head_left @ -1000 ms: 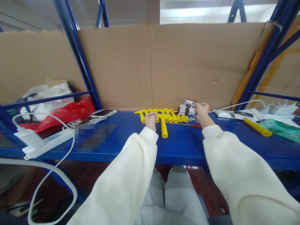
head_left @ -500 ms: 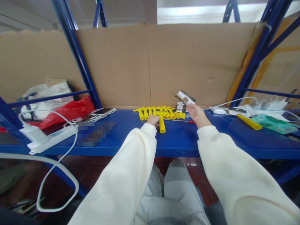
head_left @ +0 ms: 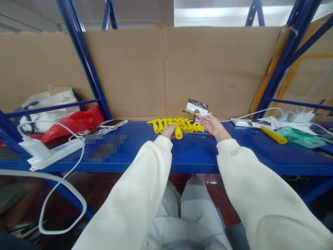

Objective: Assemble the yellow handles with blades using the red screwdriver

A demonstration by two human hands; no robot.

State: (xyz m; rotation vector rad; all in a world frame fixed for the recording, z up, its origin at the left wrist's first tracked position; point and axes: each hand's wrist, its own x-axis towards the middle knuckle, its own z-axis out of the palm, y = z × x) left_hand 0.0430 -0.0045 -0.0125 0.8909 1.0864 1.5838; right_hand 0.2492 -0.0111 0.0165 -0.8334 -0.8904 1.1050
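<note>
My left hand [head_left: 169,131] is closed around a yellow T-shaped tool with a tubular handle [head_left: 178,133], whose round end points toward me. In my right hand [head_left: 213,125] I pinch a folded printed card [head_left: 197,107], white and black with a round hole, raised above the shelf top. Behind the hands lies a row of similar yellow T-shaped tools [head_left: 156,125]. Small yellow pieces [head_left: 199,127] lie at the right end of that row, and a stack of white cards is partly hidden behind my right hand.
A blue shelf top [head_left: 195,156] runs across, backed by a cardboard panel [head_left: 203,69]. On the left are a power strip [head_left: 57,154], a phone [head_left: 113,123] with cables and a red bag [head_left: 75,121]. A yellow tube [head_left: 273,135] and a green packet [head_left: 299,137] lie right.
My right hand has moved slightly left with the card, which has turned and come closer to the yellow tool. The tool's handle end has lifted and now points more toward me.
</note>
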